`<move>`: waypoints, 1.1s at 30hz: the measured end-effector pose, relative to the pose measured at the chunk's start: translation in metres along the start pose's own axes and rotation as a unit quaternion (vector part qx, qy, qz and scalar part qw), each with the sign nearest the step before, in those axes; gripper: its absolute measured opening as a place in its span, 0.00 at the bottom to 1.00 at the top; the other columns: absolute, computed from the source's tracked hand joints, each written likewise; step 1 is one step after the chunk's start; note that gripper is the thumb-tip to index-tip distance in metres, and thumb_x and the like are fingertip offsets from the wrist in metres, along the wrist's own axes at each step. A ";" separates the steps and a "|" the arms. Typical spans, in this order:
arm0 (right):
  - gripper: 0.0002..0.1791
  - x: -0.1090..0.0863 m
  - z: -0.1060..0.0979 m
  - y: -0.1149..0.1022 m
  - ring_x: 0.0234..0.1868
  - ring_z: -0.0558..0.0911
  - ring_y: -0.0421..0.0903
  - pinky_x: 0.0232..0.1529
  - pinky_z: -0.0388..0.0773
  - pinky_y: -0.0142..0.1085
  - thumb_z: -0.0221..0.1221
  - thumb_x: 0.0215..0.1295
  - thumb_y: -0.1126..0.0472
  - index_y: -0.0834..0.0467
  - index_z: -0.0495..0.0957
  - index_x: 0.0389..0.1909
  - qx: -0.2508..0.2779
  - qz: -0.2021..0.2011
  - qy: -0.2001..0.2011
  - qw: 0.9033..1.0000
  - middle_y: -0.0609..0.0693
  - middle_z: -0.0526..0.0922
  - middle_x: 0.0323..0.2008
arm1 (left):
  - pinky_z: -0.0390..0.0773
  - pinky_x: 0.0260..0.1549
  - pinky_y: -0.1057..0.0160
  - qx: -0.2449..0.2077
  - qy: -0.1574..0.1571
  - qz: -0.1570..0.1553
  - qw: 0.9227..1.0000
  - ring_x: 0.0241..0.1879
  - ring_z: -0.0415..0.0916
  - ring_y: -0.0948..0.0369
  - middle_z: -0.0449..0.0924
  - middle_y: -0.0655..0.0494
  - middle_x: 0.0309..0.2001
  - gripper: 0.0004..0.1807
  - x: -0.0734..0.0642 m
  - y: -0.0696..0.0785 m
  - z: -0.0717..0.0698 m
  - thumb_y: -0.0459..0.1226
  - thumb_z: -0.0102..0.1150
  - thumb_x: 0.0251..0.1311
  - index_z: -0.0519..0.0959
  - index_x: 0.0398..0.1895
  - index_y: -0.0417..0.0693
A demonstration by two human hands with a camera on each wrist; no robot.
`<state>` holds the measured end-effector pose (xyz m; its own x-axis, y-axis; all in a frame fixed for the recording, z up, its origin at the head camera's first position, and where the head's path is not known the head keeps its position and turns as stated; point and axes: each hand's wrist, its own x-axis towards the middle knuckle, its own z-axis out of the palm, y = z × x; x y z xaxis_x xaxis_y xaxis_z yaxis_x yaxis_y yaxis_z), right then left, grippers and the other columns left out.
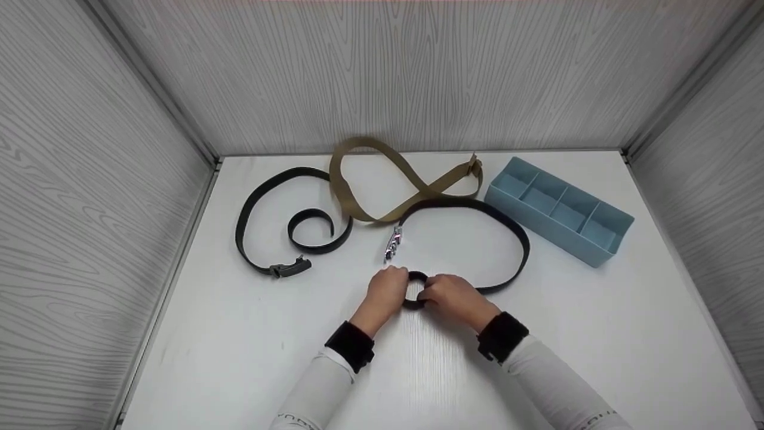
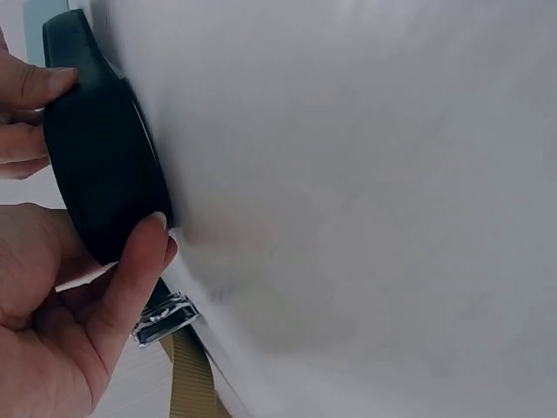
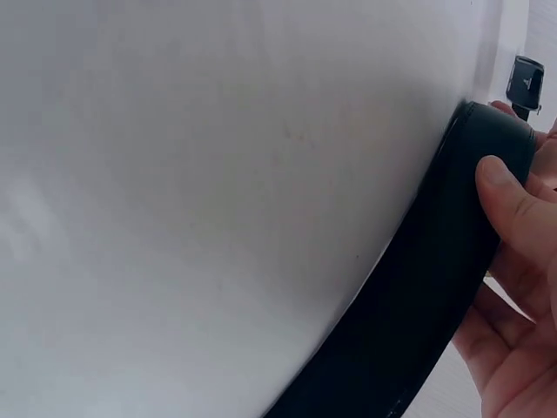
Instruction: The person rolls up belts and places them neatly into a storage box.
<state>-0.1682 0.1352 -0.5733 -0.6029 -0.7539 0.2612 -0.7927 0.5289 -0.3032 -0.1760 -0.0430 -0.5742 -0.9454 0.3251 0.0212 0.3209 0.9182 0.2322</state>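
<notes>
A black belt (image 1: 522, 239) with a silver buckle (image 1: 393, 243) lies in a wide curve, its near end bent into a small ring between both hands. My left hand (image 1: 388, 289) pinches the left side of that ring, thumb across the strap in the left wrist view. On the opposite side, my right hand (image 1: 456, 297) grips the same belt, its thumb (image 3: 498, 174) pressed on the flat face in the right wrist view. The strap stands on edge close against the table. Inner layers of the ring are partly hidden by fingers.
To the left lies another black belt (image 1: 240, 221) with a dark buckle (image 1: 290, 267), its tail curled inward. Behind, a tan webbing belt (image 1: 340, 179) loops across and overlaps both black belts in this view. A blue four-slot box (image 1: 546, 230) sits at the back right, near the wall.
</notes>
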 end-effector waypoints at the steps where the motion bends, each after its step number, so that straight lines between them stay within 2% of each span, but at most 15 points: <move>1: 0.08 0.000 0.000 0.000 0.26 0.79 0.45 0.29 0.76 0.39 0.70 0.49 0.69 0.52 0.87 0.27 0.000 0.003 0.002 1.000 0.47 0.81 0.25 | 0.78 0.26 0.53 -0.005 -0.003 -0.010 1.000 0.27 0.82 0.48 0.82 0.44 0.27 0.03 0.000 0.000 -0.001 0.29 0.60 0.56 0.80 0.26 0.40; 5: 0.07 0.001 0.000 -0.001 0.28 0.79 0.45 0.30 0.76 0.38 0.69 0.50 0.69 0.53 0.86 0.27 0.010 0.011 0.002 1.000 0.47 0.82 0.26 | 0.78 0.26 0.52 -0.017 -0.011 -0.030 0.999 0.28 0.82 0.47 0.82 0.43 0.27 0.03 0.000 0.001 -0.003 0.29 0.60 0.54 0.81 0.25 0.39; 12: 0.08 -0.002 -0.010 0.002 0.37 0.80 0.46 0.39 0.78 0.39 0.71 0.51 0.68 0.56 0.86 0.33 0.046 0.026 -0.058 0.997 0.50 0.81 0.37 | 0.78 0.28 0.52 0.006 -0.020 -0.013 1.000 0.28 0.81 0.49 0.82 0.45 0.28 0.03 0.003 0.001 -0.005 0.27 0.60 0.54 0.81 0.26 0.41; 15: 0.09 -0.003 -0.011 0.005 0.38 0.80 0.46 0.40 0.78 0.39 0.72 0.50 0.67 0.57 0.87 0.34 0.063 0.029 -0.069 0.995 0.50 0.81 0.37 | 0.78 0.27 0.53 0.011 -0.015 -0.006 1.000 0.28 0.81 0.49 0.82 0.46 0.27 0.03 0.004 0.002 -0.005 0.27 0.60 0.53 0.81 0.25 0.41; 19: 0.07 -0.002 -0.007 0.007 0.33 0.79 0.44 0.37 0.76 0.38 0.71 0.51 0.67 0.56 0.87 0.32 0.075 0.021 -0.053 0.996 0.48 0.80 0.32 | 0.78 0.25 0.54 0.008 0.008 0.009 1.000 0.26 0.81 0.50 0.82 0.46 0.26 0.05 0.002 0.003 -0.004 0.27 0.58 0.55 0.80 0.25 0.42; 26: 0.06 -0.001 0.001 0.005 0.29 0.79 0.44 0.33 0.76 0.39 0.72 0.49 0.64 0.53 0.88 0.29 0.039 0.025 -0.006 0.999 0.47 0.81 0.27 | 0.77 0.24 0.51 -0.059 0.024 -0.067 0.996 0.26 0.81 0.47 0.82 0.43 0.26 0.04 0.000 0.002 -0.004 0.29 0.60 0.52 0.80 0.22 0.40; 29: 0.06 -0.001 0.000 0.003 0.29 0.80 0.44 0.32 0.77 0.39 0.72 0.48 0.63 0.52 0.88 0.29 0.024 0.031 0.002 0.999 0.46 0.82 0.27 | 0.77 0.23 0.50 -0.056 0.029 -0.062 0.996 0.25 0.81 0.46 0.83 0.44 0.26 0.04 0.001 0.002 -0.004 0.29 0.59 0.52 0.80 0.21 0.41; 33: 0.07 -0.007 -0.002 0.002 0.32 0.80 0.46 0.31 0.77 0.40 0.73 0.47 0.62 0.53 0.87 0.29 -0.003 0.021 0.002 1.000 0.46 0.82 0.31 | 0.77 0.22 0.51 -0.028 0.029 -0.041 0.998 0.25 0.81 0.47 0.83 0.45 0.26 0.05 0.001 0.001 -0.002 0.30 0.58 0.53 0.80 0.23 0.43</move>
<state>-0.1660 0.1420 -0.5737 -0.6356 -0.7296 0.2524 -0.7675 0.5621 -0.3081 -0.1765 -0.0422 -0.5723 -0.9705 0.2345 0.0562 0.2407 0.9265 0.2892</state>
